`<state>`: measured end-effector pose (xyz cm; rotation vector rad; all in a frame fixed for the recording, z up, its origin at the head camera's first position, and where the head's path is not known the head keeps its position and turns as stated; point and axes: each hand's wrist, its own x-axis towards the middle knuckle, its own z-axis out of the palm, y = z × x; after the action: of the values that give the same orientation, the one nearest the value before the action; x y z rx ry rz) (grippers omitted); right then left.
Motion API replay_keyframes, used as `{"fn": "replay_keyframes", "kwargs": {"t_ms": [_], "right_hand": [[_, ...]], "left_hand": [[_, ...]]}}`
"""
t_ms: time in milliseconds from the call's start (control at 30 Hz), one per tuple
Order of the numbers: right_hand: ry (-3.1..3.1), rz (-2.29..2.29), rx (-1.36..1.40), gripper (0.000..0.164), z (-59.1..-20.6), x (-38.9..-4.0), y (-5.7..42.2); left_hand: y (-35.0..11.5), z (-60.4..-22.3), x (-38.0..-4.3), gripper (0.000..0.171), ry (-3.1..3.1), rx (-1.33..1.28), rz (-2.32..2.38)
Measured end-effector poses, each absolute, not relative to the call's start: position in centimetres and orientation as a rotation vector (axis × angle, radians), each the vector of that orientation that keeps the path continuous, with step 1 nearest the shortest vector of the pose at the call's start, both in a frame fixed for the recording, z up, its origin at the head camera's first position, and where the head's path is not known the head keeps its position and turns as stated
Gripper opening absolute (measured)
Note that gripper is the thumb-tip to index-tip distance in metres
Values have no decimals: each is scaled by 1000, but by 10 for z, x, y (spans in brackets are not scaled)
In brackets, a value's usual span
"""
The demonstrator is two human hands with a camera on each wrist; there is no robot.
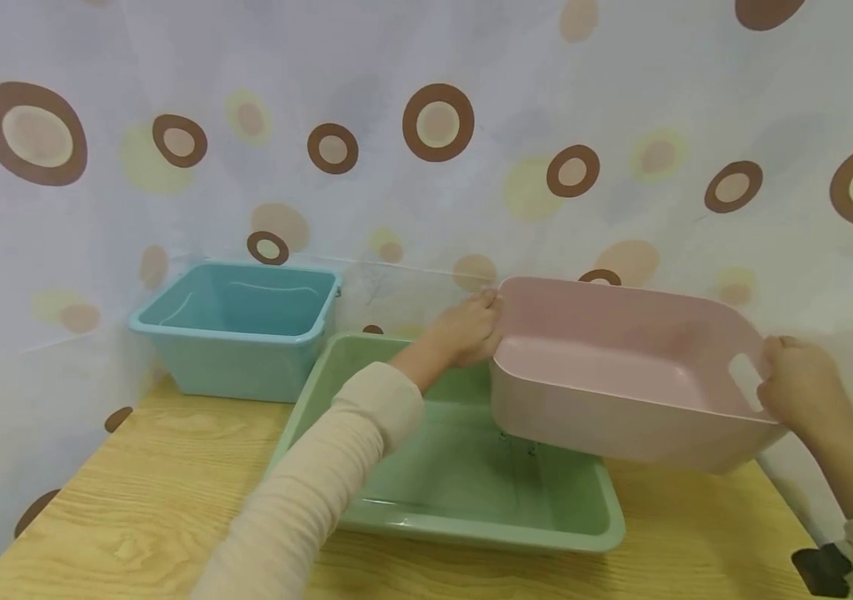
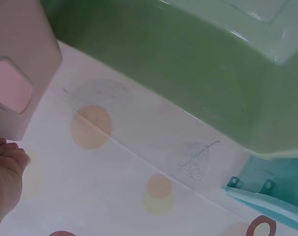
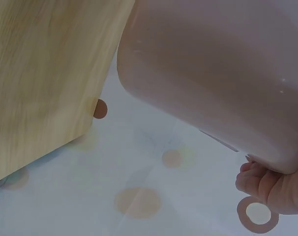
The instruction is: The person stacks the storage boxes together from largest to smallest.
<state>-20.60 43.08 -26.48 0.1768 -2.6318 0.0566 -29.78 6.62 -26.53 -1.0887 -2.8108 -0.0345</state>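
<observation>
A pink plastic bin (image 1: pixel 621 425) is held up, tilted, above the right part of a wide green tub (image 1: pixel 501 533). My left hand (image 1: pixel 467 333) grips the bin's left end at the rim. At its right end, beside the cut-out handle hole, my right hand (image 1: pixel 805 387) grips the rim with curled fingers. In the left wrist view the left fingers (image 2: pixel 11 157) touch the edge of the bin (image 2: pixel 26 44) near its other handle hole. The right wrist view has the right hand (image 3: pixel 277 187) at the rim, below the bin's outer wall (image 3: pixel 213 73).
A blue bin (image 1: pixel 239 367) stands on the wooden table (image 1: pixel 97 517) at the back left, close beside the green tub. Behind the table hangs a white sheet (image 1: pixel 366 50) with brown and yellow circles. The table's corner (image 3: pixel 75 132) shows in the right wrist view.
</observation>
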Motion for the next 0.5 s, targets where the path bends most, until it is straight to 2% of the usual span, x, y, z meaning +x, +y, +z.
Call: {"fn": "replay_keyframes", "kwargs": {"t_ms": [233,500], "right_hand": [[-2736,159,154,33,-270,-207,422],[-2778,203,122,39,-270,-208,407]], "left_hand": [[54,-270,-300,54,-2815,-1073,-81],[40,-271,-302,55,-2840,-1030,-139]]}}
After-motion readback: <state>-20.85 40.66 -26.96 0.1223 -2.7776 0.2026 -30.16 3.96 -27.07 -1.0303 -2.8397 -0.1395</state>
